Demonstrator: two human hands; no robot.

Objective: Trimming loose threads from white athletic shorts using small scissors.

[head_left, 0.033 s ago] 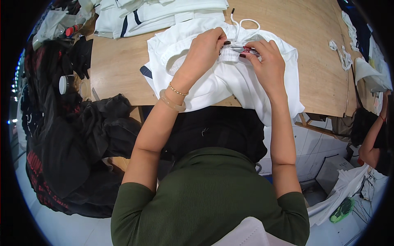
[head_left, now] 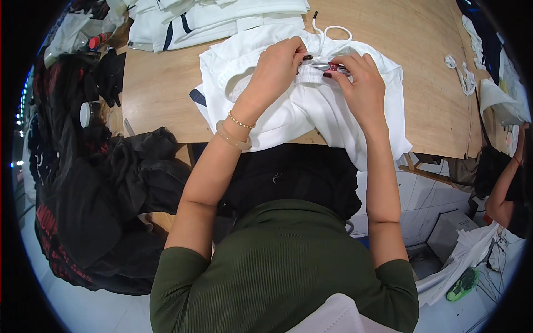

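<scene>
I see my left hand (head_left: 275, 69) pinching the waistband of the white cotton drawstring garment (head_left: 311, 108) on the wooden bench (head_left: 161, 105). My right hand (head_left: 361, 83) pinches small metal snips (head_left: 333, 67). Judged step: thread trimming. Next move calls for steady, taut fabric.

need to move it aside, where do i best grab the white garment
Probably the bunched waistband of the white garment, pinched from the near table edge. The thick gathered band gives a firmer grip than thin fabric, and both hands, left hand and right hand, are already there.
</scene>
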